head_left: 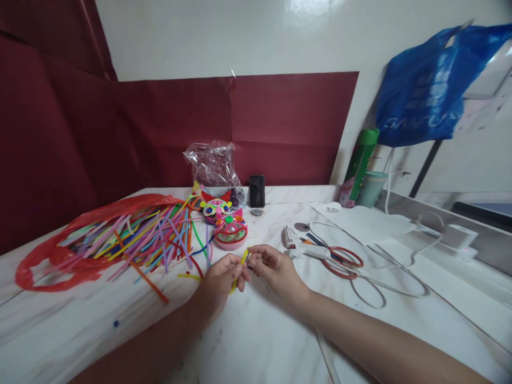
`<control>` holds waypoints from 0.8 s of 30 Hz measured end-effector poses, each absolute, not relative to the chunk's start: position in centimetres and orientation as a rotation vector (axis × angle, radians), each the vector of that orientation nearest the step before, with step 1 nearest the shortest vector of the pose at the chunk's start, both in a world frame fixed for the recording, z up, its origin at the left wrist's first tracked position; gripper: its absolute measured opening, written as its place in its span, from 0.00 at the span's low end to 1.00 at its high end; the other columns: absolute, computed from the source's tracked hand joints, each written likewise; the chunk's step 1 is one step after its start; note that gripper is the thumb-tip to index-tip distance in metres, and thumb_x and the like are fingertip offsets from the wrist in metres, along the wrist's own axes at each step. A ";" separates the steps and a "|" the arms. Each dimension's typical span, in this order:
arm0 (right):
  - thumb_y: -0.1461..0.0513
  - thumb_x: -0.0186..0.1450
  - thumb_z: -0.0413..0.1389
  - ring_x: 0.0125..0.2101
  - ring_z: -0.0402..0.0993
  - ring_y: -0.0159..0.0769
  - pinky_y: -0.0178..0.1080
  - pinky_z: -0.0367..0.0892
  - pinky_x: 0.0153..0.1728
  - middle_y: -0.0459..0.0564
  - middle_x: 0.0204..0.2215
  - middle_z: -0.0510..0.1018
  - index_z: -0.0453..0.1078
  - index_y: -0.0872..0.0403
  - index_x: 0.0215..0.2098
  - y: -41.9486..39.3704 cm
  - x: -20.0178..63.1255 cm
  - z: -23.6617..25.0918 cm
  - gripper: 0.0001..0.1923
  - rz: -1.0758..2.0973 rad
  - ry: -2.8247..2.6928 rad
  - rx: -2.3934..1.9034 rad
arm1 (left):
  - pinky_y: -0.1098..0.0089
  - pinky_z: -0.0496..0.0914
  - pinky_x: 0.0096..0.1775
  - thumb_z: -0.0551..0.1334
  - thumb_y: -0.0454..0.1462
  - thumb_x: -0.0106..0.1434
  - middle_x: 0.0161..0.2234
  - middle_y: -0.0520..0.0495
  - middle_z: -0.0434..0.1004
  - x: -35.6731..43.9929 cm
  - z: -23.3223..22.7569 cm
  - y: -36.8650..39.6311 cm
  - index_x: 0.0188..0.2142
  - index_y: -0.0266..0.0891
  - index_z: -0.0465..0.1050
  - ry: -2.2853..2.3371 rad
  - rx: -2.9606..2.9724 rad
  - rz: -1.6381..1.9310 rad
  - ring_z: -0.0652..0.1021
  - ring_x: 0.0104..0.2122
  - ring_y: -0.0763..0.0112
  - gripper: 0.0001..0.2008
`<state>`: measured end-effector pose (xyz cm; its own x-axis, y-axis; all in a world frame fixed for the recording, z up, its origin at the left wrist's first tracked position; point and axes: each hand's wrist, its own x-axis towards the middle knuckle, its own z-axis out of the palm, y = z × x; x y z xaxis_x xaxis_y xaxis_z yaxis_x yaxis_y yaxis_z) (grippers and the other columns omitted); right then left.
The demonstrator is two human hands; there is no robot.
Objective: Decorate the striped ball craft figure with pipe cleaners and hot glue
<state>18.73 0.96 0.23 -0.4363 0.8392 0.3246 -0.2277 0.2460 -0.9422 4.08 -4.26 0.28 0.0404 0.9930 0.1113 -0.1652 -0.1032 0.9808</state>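
Note:
Close together over the middle of the table are my left hand (227, 273) and my right hand (275, 266). A short yellow pipe cleaner (233, 288) is pinched between the fingers of my left hand. My right hand, fingers closed, grips a thin dark pipe cleaner (248, 260) that curves up against the yellow one. Just beyond my hands sits a pink decorated figure (231, 229) with a green and red front. Behind it is another colourful figure (216, 207) with red ears and large eyes.
A red plastic bag (44, 285) full of pipe cleaners (136, 234) lies at left. On the right are a hot glue gun (308, 248), red-handled scissors (347, 256) and looping cables (400, 272). A phone (257, 191) leans at the back, near a green spray can (362, 160) and cup (372, 188).

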 end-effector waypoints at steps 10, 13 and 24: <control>0.54 0.59 0.56 0.22 0.62 0.28 0.33 0.60 0.26 0.43 0.21 0.69 0.66 0.56 0.29 1.0 19.3 1.1 0.12 1.328 -1.748 -0.637 | 0.72 0.57 0.25 0.59 0.45 0.53 0.21 0.53 0.68 3.6 0.7 -4.4 0.29 0.38 0.64 1.080 1.284 1.253 0.62 0.19 0.78 0.13; 0.63 0.61 0.51 0.24 0.63 0.30 0.33 0.59 0.27 0.45 0.22 0.68 0.66 0.56 0.29 1.3 20.1 1.5 0.05 0.909 -2.167 -0.663 | 0.73 0.56 0.25 0.56 0.42 0.55 0.20 0.55 0.64 2.8 1.3 -4.4 0.26 0.38 0.64 1.349 1.527 1.205 0.61 0.19 0.77 0.09; 0.73 0.52 0.50 0.22 0.59 0.27 0.30 0.55 0.24 0.44 0.22 0.69 0.66 0.57 0.24 1.8 21.5 3.0 0.07 0.562 -2.597 -0.734 | 0.74 0.55 0.25 0.55 0.38 0.56 0.18 0.57 0.57 2.2 2.2 -5.0 0.24 0.39 0.64 1.632 1.760 1.326 0.61 0.20 0.76 0.07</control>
